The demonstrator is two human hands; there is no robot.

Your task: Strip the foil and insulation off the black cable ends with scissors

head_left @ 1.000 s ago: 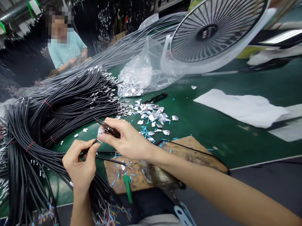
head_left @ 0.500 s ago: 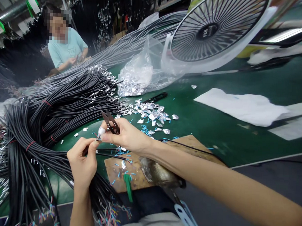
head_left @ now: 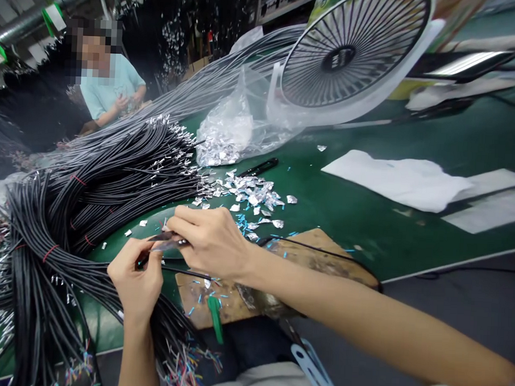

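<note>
My right hand (head_left: 215, 242) is closed around small thread snips (head_left: 165, 242), their dark blades pointing left. The blade tips reach the fingertips of my left hand (head_left: 135, 276). That hand is closed in a pinch on the end of a black cable, mostly hidden by the fingers. Beneath it a bundle of black cables (head_left: 83, 265) runs across, tied with red bands. Below my left wrist, coloured wire ends (head_left: 186, 363) fan out. Behind my right hand lies a heap of silvery foil scraps (head_left: 253, 191) with blue snippets.
A worn wooden board (head_left: 319, 250) lies at the table's front edge with a green-handled tool (head_left: 215, 319) on it. Further back are a clear plastic bag (head_left: 230, 132), a black knife (head_left: 261, 167), a fan (head_left: 344, 60) and a white cloth (head_left: 394, 179). A co-worker (head_left: 110, 90) sits at far left.
My right hand has turned over, bringing the snips from pointing up and away down to my left fingertips. The white foil piece by its fingers no longer shows. The view has shifted slightly.
</note>
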